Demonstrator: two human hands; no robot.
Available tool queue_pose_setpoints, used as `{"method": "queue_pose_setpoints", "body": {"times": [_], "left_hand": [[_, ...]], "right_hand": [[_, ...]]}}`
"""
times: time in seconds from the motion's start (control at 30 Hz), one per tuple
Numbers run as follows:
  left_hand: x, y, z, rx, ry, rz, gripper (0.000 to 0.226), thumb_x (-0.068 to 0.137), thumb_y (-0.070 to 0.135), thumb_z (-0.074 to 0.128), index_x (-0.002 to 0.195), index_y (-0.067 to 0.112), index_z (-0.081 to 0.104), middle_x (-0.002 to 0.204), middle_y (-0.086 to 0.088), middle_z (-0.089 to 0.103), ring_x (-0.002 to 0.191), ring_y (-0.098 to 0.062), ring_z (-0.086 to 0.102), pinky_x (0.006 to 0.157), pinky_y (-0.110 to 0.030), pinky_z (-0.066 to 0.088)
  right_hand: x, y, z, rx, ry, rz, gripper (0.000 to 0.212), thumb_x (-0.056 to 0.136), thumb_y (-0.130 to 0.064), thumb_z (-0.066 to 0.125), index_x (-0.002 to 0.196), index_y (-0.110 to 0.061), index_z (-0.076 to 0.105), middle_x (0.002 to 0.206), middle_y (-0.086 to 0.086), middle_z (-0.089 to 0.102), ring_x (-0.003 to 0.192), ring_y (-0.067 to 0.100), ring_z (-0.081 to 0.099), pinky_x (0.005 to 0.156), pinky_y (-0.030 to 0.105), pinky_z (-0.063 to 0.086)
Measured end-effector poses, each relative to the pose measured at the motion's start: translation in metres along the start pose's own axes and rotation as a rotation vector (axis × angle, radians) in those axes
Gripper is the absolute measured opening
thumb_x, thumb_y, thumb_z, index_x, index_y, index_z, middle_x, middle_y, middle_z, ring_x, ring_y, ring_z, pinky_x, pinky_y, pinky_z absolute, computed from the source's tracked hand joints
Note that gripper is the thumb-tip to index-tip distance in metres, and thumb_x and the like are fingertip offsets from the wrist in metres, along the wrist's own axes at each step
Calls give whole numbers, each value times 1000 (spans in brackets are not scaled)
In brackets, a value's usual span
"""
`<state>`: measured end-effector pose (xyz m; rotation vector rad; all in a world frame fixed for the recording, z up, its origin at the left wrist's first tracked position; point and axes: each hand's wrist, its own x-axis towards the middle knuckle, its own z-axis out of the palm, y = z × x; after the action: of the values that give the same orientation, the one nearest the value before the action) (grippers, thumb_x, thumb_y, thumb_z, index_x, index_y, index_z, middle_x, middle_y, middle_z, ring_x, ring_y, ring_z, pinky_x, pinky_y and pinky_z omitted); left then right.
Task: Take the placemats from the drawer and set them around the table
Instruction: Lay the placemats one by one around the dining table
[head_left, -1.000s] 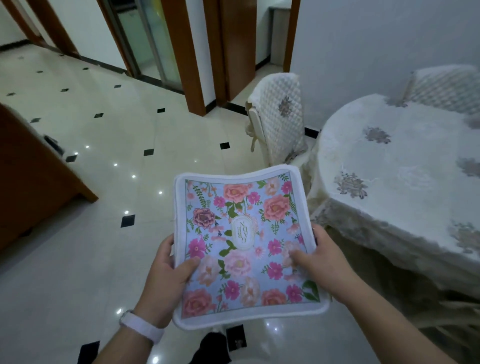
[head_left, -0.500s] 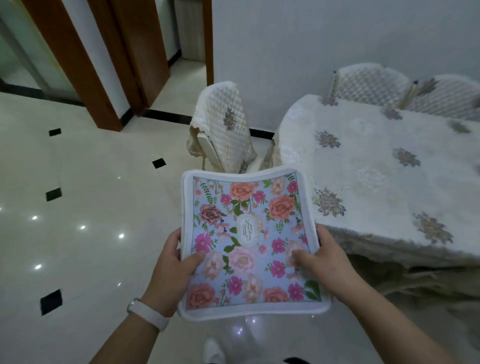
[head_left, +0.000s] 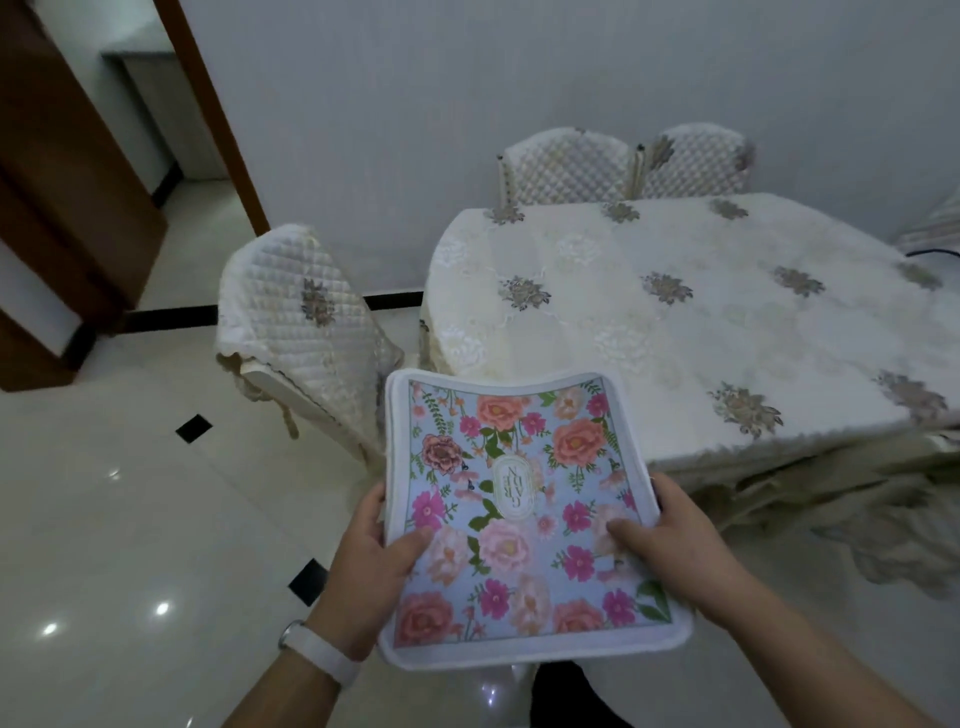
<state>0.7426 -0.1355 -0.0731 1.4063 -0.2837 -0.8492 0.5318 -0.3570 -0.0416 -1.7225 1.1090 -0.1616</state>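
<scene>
1. L hand (head_left: 363, 571) is gripping the placemat (head_left: 519, 519) at its left edge, thumb on top.
2. R hand (head_left: 675, 551) is gripping the right edge, thumb on top too.
3. Placemat's hanging in mid-air, face up, by the near corner of the table (head_left: 675, 322), w/ a chair (head_left: 301, 322) to the left.

Under the blue floral fabric placemat with white border (head_left: 519, 519), the fingertips of the left grip (head_left: 363, 561) and right grip (head_left: 675, 545) are hidden. Its oval label's lettering is too small to read. The cream-clothed counter (head_left: 675, 322) runs off the right edge and hides the lower parts of two quilted cream chairs (head_left: 566, 166).
</scene>
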Motion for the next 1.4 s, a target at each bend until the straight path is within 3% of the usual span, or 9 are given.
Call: {"method": "queue_pose_setpoints", "body": {"times": [0.13, 0.27, 0.47, 0.6, 0.87, 0.97, 1.1, 1.23, 1.4], "left_hand": [[39, 4, 17, 63, 83, 19, 46, 85, -3, 66, 114, 32, 60, 102, -10, 74, 86, -34, 72, 64, -46, 60], [84, 11, 46, 111, 101, 24, 46, 84, 0, 69, 121, 25, 57, 106, -10, 73, 90, -33, 72, 70, -51, 59], [158, 15, 105, 169, 70, -12, 41, 88, 3, 66, 118, 31, 60, 106, -5, 74, 91, -28, 72, 67, -41, 60], [199, 13, 142, 189, 32, -29, 40, 89, 5, 66, 117, 33, 61, 109, -6, 73, 93, -29, 71, 70, -45, 60], [252, -6, 183, 238, 1, -122, 39, 88, 8, 68, 114, 36, 59, 103, -2, 74, 89, -27, 73, 65, -40, 60], [268, -15, 186, 226, 10, -166, 39, 88, 7, 67, 116, 33, 59, 104, -6, 74, 88, -29, 73, 66, -43, 60], [292, -19, 195, 273, -55, -189, 39, 88, 11, 68, 115, 38, 58, 104, -4, 73, 87, -28, 73, 66, -44, 60], [315, -19, 203, 345, -148, -119, 41, 90, 11, 66, 122, 32, 53, 109, -1, 71, 91, -22, 72, 69, -39, 60], [340, -21, 198, 412, -200, -153, 38, 89, 12, 67, 113, 39, 56, 106, 2, 71, 87, -16, 72, 66, -34, 60]], "right_hand": [[52, -2, -8, 40, -58, -6, 28, 88, -20, 69, 107, -31, 51, 93, -3, 72, 67, 11, 74, 50, 22, 56], [112, -2, -26, 66, -90, 18, 27, 89, -21, 68, 108, -28, 51, 95, -1, 71, 70, 15, 74, 57, 32, 61], [191, 13, -77, 9, -40, -23, 27, 87, -29, 70, 107, -31, 52, 93, -7, 69, 74, 7, 69, 61, 26, 56], [227, 28, -108, 51, -23, -6, 23, 87, -30, 70, 101, -32, 52, 94, -7, 69, 78, 11, 70, 69, 33, 59], [268, 61, -124, 126, -47, 93, 32, 89, -23, 69, 116, -20, 52, 106, 0, 69, 92, 21, 69, 84, 46, 58], [277, 72, -124, 152, -27, 109, 33, 88, -24, 69, 116, -24, 52, 105, -4, 69, 88, 15, 70, 74, 35, 60], [285, 83, -124, 129, 29, 127, 30, 88, -28, 69, 110, -30, 48, 100, -11, 66, 82, 3, 66, 59, 16, 49], [289, 88, -121, 103, 141, 156, 30, 88, -32, 68, 108, -31, 47, 93, -16, 62, 78, -3, 60, 57, 13, 44], [291, 95, -107, 119, 200, 237, 29, 88, -29, 70, 108, -26, 50, 97, -10, 65, 81, 1, 62, 64, 21, 49]]}}
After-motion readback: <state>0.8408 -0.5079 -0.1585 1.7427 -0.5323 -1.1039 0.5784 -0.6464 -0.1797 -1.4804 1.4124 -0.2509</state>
